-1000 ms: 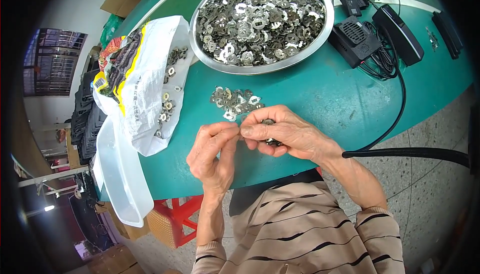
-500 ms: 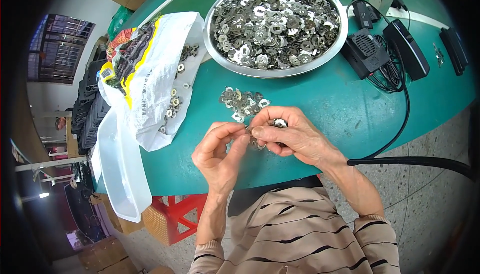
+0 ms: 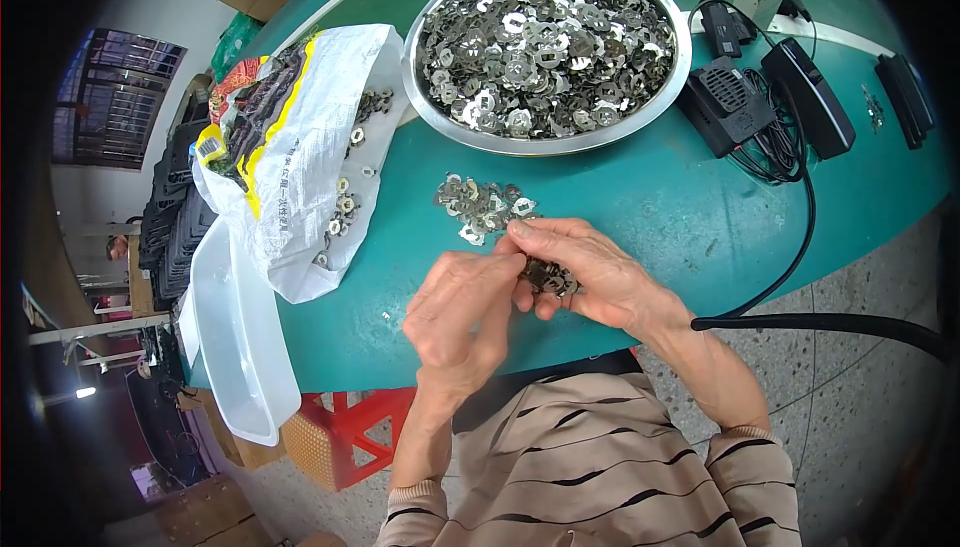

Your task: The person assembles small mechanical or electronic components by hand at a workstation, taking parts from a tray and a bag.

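Observation:
In my right hand [image 3: 610, 272] lies a cluster of small stamped metal pieces [image 3: 550, 277], cupped by curled fingers, with the thumb stretched over them toward the left. My left hand [image 3: 458, 312] meets it at the fingertips, its fingers drawn together in a pinch. Whatever sits between those left fingertips is hidden. Just beyond both hands, a loose pile of the same flat metal pieces [image 3: 482, 205] rests on the green table [image 3: 620, 187]. Farther back stands a wide steel basin [image 3: 545, 147], heaped with many more of them.
At the left a white woven sack [image 3: 310, 157] lies with several metal pieces on its edge. A translucent plastic tub [image 3: 235, 337] overhangs the table's left edge. Black power adapters [image 3: 725, 107] and a coiled cable sit at the right. A red stool [image 3: 365, 437] stands below the near edge.
My left hand has moved slightly right and turned, its back now more upward. The right hand has opened its palm more, showing the metal pieces in it.

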A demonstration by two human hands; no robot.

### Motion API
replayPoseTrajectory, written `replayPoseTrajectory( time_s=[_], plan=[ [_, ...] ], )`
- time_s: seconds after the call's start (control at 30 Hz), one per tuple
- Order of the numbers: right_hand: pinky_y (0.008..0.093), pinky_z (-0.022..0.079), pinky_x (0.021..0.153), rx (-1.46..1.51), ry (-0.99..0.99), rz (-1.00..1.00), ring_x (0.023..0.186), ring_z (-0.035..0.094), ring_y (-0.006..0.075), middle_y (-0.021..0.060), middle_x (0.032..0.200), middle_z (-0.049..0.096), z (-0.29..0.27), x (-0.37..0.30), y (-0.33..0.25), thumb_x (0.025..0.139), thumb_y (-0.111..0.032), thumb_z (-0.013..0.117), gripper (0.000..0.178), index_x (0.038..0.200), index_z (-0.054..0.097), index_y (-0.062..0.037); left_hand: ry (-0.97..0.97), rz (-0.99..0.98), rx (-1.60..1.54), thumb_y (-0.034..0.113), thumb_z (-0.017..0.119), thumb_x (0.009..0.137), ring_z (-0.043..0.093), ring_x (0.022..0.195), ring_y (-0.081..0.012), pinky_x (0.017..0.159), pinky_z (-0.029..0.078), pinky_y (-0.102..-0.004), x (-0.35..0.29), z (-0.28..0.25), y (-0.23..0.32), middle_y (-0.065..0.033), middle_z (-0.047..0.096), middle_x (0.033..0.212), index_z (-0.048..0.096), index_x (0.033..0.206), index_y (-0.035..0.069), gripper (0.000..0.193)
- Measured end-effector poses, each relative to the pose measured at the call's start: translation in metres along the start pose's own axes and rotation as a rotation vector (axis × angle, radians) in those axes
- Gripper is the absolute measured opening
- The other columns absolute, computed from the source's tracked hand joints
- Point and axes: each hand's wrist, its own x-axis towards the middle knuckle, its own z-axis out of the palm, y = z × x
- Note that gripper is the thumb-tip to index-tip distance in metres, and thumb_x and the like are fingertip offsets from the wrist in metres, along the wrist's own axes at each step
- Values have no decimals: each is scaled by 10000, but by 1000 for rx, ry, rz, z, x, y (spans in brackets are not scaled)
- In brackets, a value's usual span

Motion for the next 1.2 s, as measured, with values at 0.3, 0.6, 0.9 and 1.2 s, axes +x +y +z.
replayPoseTrajectory(
  time_s=[0.3,0.6,0.9,1.2],
  plan=[
    [212,441,476,-17,38,-134,648,571,107,56,783,585,-4,-1,-4,886,-397,568,369,839,594,-32,-39,-261,43,-98,659,651,592,806,-234,689,467,-314,-7,-29,-21,-95,641,872,660,872,8,246],
    [206,237,401,-23,51,-143,505,416,67,44,723,542,-4,0,-3,884,-358,587,343,787,576,-29,-246,-222,207,-60,680,643,528,808,-242,667,450,-321,-17,-15,-28,-74,583,890,659,895,24,267],
    [175,216,372,-165,57,-146,503,412,34,25,714,525,1,-2,-1,904,-258,576,262,869,572,2,-140,-298,161,-71,662,674,547,730,-224,637,448,-321,-20,-14,-31,-70,599,782,603,783,8,148],
    [168,211,385,-248,14,-129,508,407,22,9,705,519,4,-5,-1,880,-240,616,251,942,584,1,128,-202,33,-100,633,716,584,699,-207,637,465,-290,-12,-6,-18,-89,624,754,592,796,-13,125]
  ],
)
